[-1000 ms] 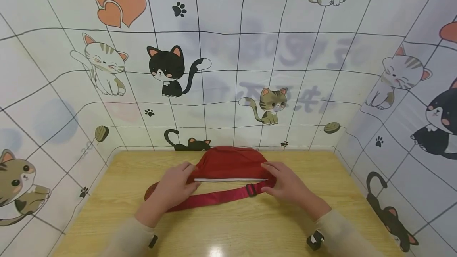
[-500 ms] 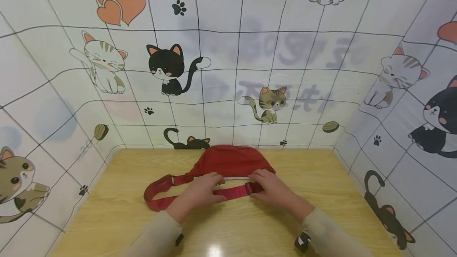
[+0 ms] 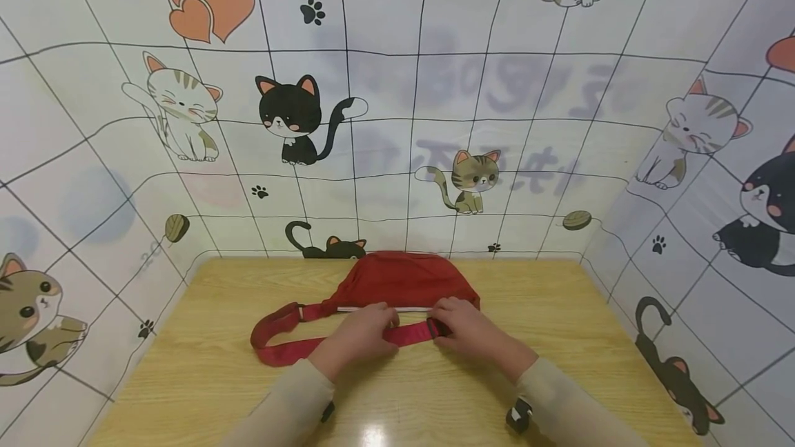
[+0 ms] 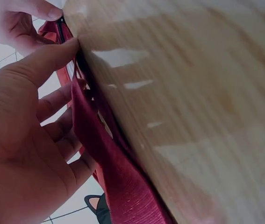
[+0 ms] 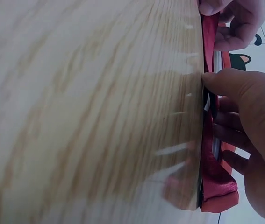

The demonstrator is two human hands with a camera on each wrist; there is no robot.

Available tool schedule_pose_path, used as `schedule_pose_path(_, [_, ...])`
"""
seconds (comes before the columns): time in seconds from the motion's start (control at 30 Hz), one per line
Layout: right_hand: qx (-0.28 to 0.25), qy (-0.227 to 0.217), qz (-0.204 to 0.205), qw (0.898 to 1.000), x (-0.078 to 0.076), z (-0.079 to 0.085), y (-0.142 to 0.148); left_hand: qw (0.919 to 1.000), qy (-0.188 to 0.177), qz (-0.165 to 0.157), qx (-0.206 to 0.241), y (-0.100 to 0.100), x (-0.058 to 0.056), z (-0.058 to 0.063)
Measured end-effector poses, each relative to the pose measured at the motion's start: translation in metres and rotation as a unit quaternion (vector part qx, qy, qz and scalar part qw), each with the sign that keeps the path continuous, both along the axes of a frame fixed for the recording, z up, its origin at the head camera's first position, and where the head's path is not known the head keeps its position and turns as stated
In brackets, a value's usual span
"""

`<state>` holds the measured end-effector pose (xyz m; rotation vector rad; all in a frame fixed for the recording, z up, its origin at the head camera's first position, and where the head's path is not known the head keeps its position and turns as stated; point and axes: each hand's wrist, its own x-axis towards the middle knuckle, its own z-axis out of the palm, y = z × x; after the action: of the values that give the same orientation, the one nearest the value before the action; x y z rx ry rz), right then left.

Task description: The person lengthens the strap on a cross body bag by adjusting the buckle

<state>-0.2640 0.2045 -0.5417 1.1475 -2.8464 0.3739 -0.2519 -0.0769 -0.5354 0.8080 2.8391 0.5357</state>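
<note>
Left wrist: ribbed red strap.

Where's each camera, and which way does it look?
Head: on the head, facing forward and down at the red bag and strap; left hand, right hand and sleeves show.
Left wrist: worn there, facing the left hand gripping the strap; right hand shows too.
Right wrist: worn there, facing the right hand at the strap; left hand shows too.
The wrist views share strap, table and both hands.
</note>
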Motion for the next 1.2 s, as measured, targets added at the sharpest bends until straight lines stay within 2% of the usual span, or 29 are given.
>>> schedule_pose_path(0.13, [0.015,0.014,0.005,1.000,-0.001,-0.002,0.001,0.9990,0.029,-0.018,-0.030,0.003,-0.001,0.000])
schedule_pose_path(0.27, [-0.003,0.022,0.002,1.000,-0.002,-0.004,0.003,0.9977,0.042,-0.026,-0.046,0.006,-0.002,0.003])
schedule_pose_path(0.43, [-0.055,0.025,-0.010,0.998,-0.001,-0.002,0.008,0.9983,0.050,-0.019,-0.021,0.004,0.000,0.006])
schedule_pose_path(0.63, [-0.117,0.054,0.008,0.992,-0.003,-0.001,0.016,0.9969,0.070,-0.016,0.032,0.000,0.001,0.007])
schedule_pose_path(0.7, [-0.130,0.055,0.008,0.990,-0.003,-0.001,0.018,0.9964,0.060,-0.011,0.058,-0.002,0.001,0.005])
schedule_pose_path(0.8, [-0.145,0.050,0.005,0.988,-0.003,0.000,0.021,0.9936,0.019,-0.003,0.111,-0.003,-0.001,0.002])
schedule_pose_path(0.9, [-0.154,0.046,0.006,0.987,-0.002,0.001,0.023,0.9848,-0.033,0.003,0.170,-0.003,-0.003,0.000])
schedule_pose_path(0.97, [-0.160,0.045,0.012,0.986,-0.002,0.002,0.024,0.9783,-0.056,0.002,0.199,-0.002,-0.005,-0.001])
schedule_pose_path(1.07, [-0.169,0.052,0.024,0.984,-0.002,0.003,0.024,0.9706,-0.071,0.001,0.230,0.000,-0.007,-0.001])
schedule_pose_path(1.2, [-0.178,0.053,0.036,0.982,-0.002,0.005,0.023,0.9665,-0.073,0.004,0.246,0.002,-0.009,-0.001])
